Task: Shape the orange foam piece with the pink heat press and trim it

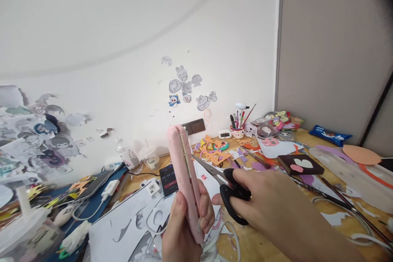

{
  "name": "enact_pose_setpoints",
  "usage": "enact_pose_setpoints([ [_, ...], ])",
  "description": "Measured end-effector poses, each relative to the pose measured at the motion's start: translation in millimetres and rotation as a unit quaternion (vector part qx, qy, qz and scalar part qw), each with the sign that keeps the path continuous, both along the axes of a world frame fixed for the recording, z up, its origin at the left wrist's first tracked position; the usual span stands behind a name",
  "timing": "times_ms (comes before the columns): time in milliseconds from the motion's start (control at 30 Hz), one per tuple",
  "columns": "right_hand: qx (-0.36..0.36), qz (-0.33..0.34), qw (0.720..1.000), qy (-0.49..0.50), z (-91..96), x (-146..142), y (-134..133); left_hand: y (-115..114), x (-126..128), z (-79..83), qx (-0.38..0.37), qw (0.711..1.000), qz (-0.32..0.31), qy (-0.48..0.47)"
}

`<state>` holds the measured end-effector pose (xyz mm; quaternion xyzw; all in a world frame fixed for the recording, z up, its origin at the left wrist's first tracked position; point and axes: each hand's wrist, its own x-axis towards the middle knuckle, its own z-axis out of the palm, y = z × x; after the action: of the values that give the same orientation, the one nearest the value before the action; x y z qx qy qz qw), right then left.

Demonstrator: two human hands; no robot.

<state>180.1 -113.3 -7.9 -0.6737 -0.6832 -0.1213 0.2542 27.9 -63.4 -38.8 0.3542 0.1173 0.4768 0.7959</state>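
My left hand is wrapped round a pale pink hair straightener. It stands nearly upright, its two long arms almost together with a thin slit between them, and white cable lies by its lower end. With thumb and fingers through the black handles, my right hand grips a pair of scissors. The scissor blades point up and left at the slit of the straightener. Whether the tips touch it, I cannot tell. Behind the straightener lies a phone showing a running timer.
Paper cutouts and scraps cover the table's back. A pen cup and small clock stand by the wall. A dark box lies right; a lidded plastic cup stands front left. White sheets and cables spread in front.
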Motion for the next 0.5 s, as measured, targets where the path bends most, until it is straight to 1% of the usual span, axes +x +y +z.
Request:
enact_pose_setpoints([
  [167,0.027,-0.038,0.998,0.040,5.6,-2,-4,-4,-2,3.5,0.001,1.000,0.023,0.011],
  [267,0.048,-0.025,0.998,0.041,5.0,-6,-8,-5,-2,4.9,-0.011,0.999,0.040,0.014],
  [400,0.054,-0.011,0.998,0.028,0.7,-13,-10,-6,0,4.2,-0.020,0.998,0.061,0.009],
  [500,0.081,-0.005,0.997,0.011,-2.0,-17,-8,-7,2,2.2,-0.021,0.997,0.077,-0.002],
])
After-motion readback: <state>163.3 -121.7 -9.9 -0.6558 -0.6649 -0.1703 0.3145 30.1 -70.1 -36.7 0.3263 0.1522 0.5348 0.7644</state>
